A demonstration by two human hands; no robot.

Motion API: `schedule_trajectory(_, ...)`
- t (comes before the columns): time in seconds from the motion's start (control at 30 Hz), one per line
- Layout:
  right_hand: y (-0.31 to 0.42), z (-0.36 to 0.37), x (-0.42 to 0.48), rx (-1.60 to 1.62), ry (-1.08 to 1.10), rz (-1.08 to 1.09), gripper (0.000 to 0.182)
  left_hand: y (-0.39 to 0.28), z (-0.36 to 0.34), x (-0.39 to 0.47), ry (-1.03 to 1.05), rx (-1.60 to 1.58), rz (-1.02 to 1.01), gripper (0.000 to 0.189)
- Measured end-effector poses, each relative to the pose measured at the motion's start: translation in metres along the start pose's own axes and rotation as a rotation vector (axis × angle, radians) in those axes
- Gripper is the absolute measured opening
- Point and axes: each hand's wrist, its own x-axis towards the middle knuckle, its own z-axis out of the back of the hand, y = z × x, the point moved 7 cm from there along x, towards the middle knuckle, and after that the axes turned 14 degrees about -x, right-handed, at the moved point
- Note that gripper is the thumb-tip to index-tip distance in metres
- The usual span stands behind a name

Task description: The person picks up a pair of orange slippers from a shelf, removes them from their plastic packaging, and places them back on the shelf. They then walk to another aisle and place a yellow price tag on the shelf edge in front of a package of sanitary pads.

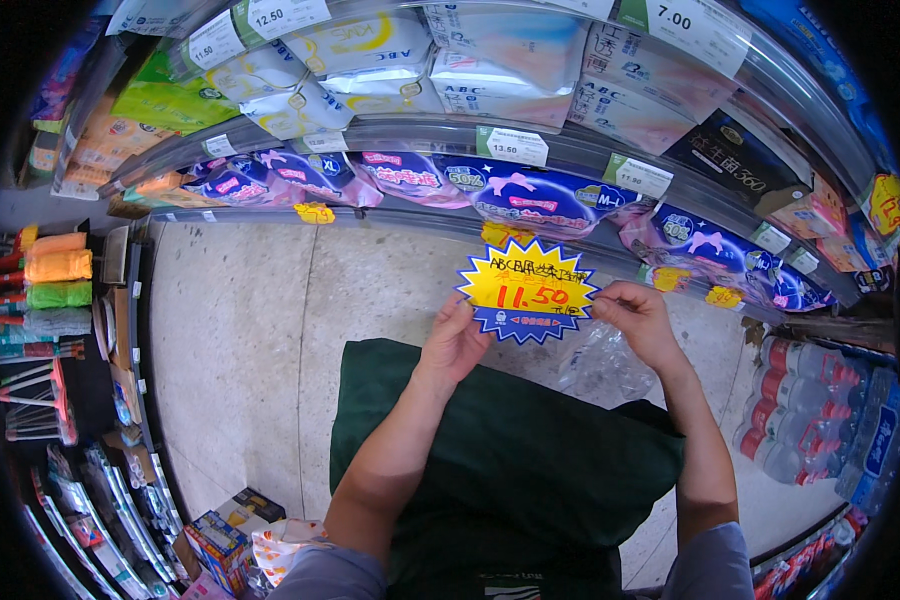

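A yellow and blue starburst-shaped price card (529, 292) with handwriting is held up between both hands. My left hand (457, 337) pinches its left edge between thumb and fingers. The card's right edge is pinched by my right hand (634, 319). Behind it runs the lowest shelf, with dark blue and pink packs of sanitary pants (544, 199) lying along it. Smaller yellow burst tags (315, 213) hang from that shelf's edge. Under my right hand, a crumpled clear plastic bag (607, 364) lies on the floor. A dark green apron (510, 442) covers my front.
Above are shelves with white sanitary pad packs (375, 45) and price labels (511, 146). Bundled water bottles (791, 409) stand at right. Brushes (56, 262) hang at left over a rack of small goods. A printed carton (221, 544) sits on the floor at lower left.
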Motion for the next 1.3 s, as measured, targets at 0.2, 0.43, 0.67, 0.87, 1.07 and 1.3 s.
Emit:
schedule_trajectory(0.2, 0.001, -0.001, 0.0, 0.035, 0.012, -0.007, 0.012, 0.0, 0.001, 0.001, 0.0, 0.01, 0.004, 0.053)
schedule_trajectory(0.43, 0.002, -0.002, 0.0, 0.021, 0.006, -0.045, 0.013, -0.001, 0.0, 0.001, -0.004, 0.027, 0.008, 0.053)
schedule_trajectory(0.67, 0.001, -0.002, -0.001, 0.028, -0.008, -0.062, 0.014, -0.001, 0.003, 0.002, 0.048, 0.043, -0.004, 0.049)
schedule_trajectory(0.87, 0.003, -0.001, 0.0, 0.005, -0.009, -0.045, 0.015, -0.001, 0.005, 0.003, 0.048, 0.068, -0.007, 0.048)
schedule_trajectory(1.07, 0.006, -0.003, 0.002, -0.017, 0.007, -0.035, 0.014, -0.005, 0.009, 0.002, 0.031, 0.081, -0.006, 0.049)
schedule_trajectory(1.3, 0.006, -0.003, 0.002, -0.081, 0.005, -0.004, 0.011, -0.002, 0.007, -0.001, -0.011, 0.009, 0.029, 0.051)
